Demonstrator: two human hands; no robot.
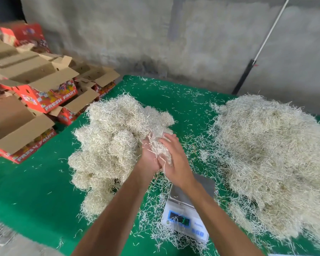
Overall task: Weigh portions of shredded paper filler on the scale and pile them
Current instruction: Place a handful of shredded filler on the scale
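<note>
I am cupping a paper portion (158, 146) between both hands, fingers (167, 140) curled round it, weighed pile (115, 137) lying immediately left in frame.

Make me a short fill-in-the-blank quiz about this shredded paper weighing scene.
1. Both hands press a clump of pale shredded paper ____ them.
2. The white digital scale's steel platform carries ____ paper portion.
3. The table cover is ____.
4. The red cardboard boxes read FRESH ____.

Missing words: between; no; green; FRUIT
</note>
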